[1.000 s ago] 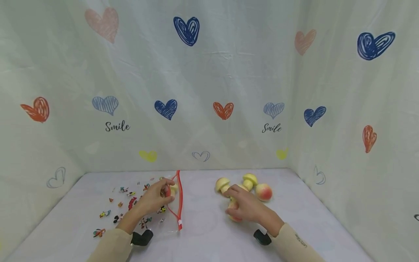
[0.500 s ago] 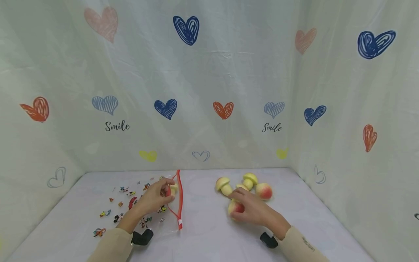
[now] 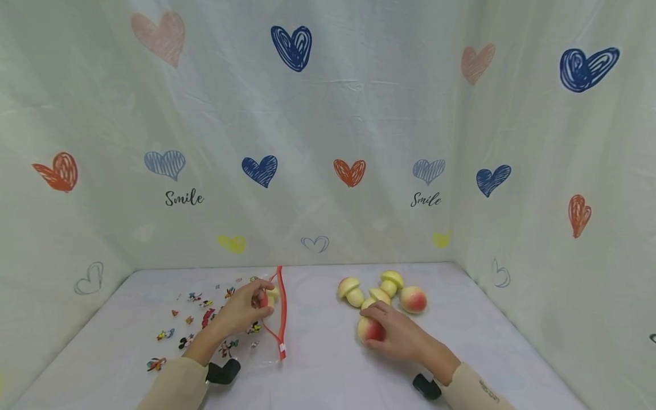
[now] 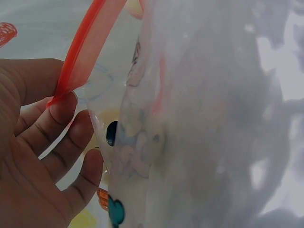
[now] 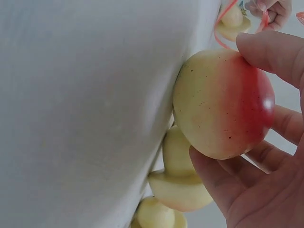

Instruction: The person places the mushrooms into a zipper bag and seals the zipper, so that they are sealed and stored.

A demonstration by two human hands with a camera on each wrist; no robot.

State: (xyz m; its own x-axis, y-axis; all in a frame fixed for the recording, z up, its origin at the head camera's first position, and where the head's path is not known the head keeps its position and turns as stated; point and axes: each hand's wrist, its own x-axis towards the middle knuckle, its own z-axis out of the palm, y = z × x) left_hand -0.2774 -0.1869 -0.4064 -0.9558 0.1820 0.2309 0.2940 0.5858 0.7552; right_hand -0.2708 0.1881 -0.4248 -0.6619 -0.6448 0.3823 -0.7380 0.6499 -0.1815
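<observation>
My left hand (image 3: 247, 307) pinches the red zip edge of a clear zip bag (image 3: 283, 324) printed with cartoon figures. Through the bag's mouth a pale yellow toy mushroom (image 5: 232, 21) shows, partly hidden by the hand in the head view. My right hand (image 3: 402, 333) grips a toy mushroom (image 5: 223, 104) by its rounded yellow cap with a red blush. Thumb and fingers lie on opposite sides of the cap, which sits at the tabletop; its stem is out of sight. Just behind it lies another toy mushroom (image 5: 180, 190), stem toward the held one.
Further toy mushrooms lie right of centre: one (image 3: 349, 289) on the left, one (image 3: 392, 282) at the back. A round red-and-yellow piece (image 3: 413, 300) sits to their right, its stem not visible. A white table (image 3: 323, 364) meets a heart-printed curtain (image 3: 318, 114) at the back.
My right hand has shifted slightly right and toward me around the red-and-yellow toy mushroom, uncovering the mushrooms behind. My left hand stays on the bag's edge.
</observation>
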